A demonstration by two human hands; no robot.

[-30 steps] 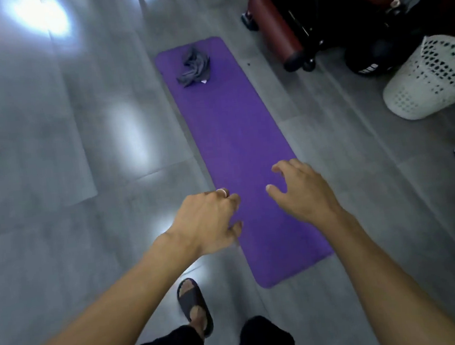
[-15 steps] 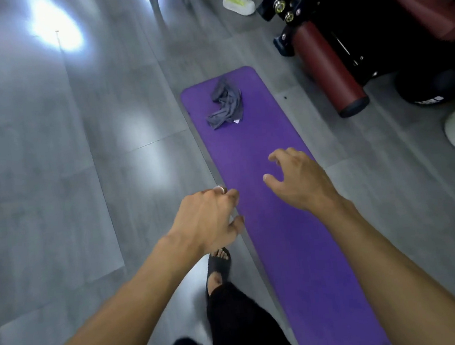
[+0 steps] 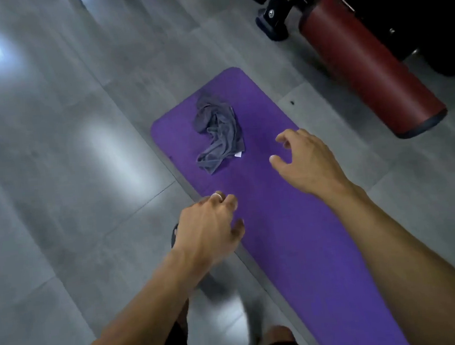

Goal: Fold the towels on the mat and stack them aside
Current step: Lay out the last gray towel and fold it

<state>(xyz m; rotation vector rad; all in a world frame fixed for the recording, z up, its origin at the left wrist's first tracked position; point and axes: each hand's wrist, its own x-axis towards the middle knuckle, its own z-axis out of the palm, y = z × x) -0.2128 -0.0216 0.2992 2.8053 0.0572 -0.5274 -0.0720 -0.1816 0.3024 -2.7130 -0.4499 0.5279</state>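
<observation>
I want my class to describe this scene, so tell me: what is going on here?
A person is reaching both bare hands toward a crumpled grey towel lying near the far end of a purple mat on a grey tiled floor. The left hand and the right hand are both empty, fingers loosely curled, neither touching the towel. The towel is not yet folded, and no stack of towels is in view. A dark red padded roller lies on the floor beside the mat.

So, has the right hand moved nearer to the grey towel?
Yes. The right hand is now beside the grey towel on the purple mat, much nearer than before.
</observation>
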